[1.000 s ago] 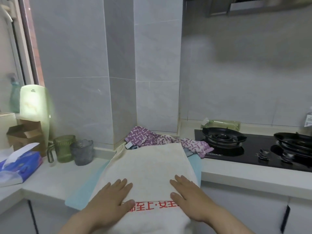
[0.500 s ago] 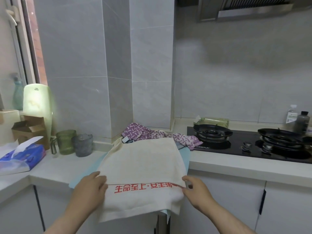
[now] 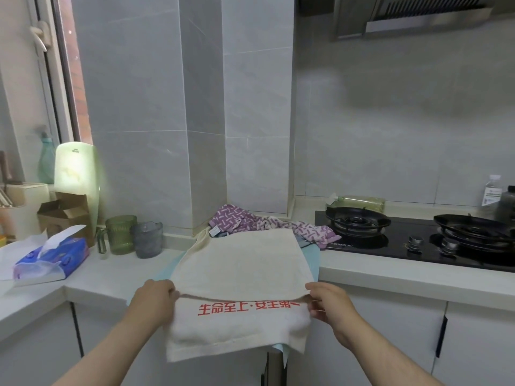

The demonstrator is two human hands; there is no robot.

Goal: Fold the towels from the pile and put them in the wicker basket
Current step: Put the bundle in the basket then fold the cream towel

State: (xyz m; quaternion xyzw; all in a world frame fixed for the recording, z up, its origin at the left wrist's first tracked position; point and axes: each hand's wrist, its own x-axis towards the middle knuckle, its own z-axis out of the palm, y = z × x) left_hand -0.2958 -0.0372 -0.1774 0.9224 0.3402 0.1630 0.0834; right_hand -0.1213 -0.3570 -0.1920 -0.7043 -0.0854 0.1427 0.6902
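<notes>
A cream towel (image 3: pixel 239 263) with red printed characters lies across the counter corner, its near end hanging over the edge. My left hand (image 3: pixel 152 300) pinches its left edge and my right hand (image 3: pixel 328 305) pinches its right edge, lifting a crease across the width just above the red print. A light blue towel (image 3: pixel 312 257) lies under it. Behind, a purple and white patterned towel (image 3: pixel 242 220) sits crumpled in the corner. No wicker basket is in view.
A black gas hob (image 3: pixel 418 240) with two burners is on the right. Left of the towel stand a green mug (image 3: pixel 118 234) and a grey cup (image 3: pixel 147 239), a blue tissue pack (image 3: pixel 53 259) and a cardboard box (image 3: pixel 65 214). Bottles (image 3: pixel 492 195) stand at the far right.
My hands left the towel's top, where they lay flat, moved to its side edges and pinched them. The towel now rises in a crease between them.
</notes>
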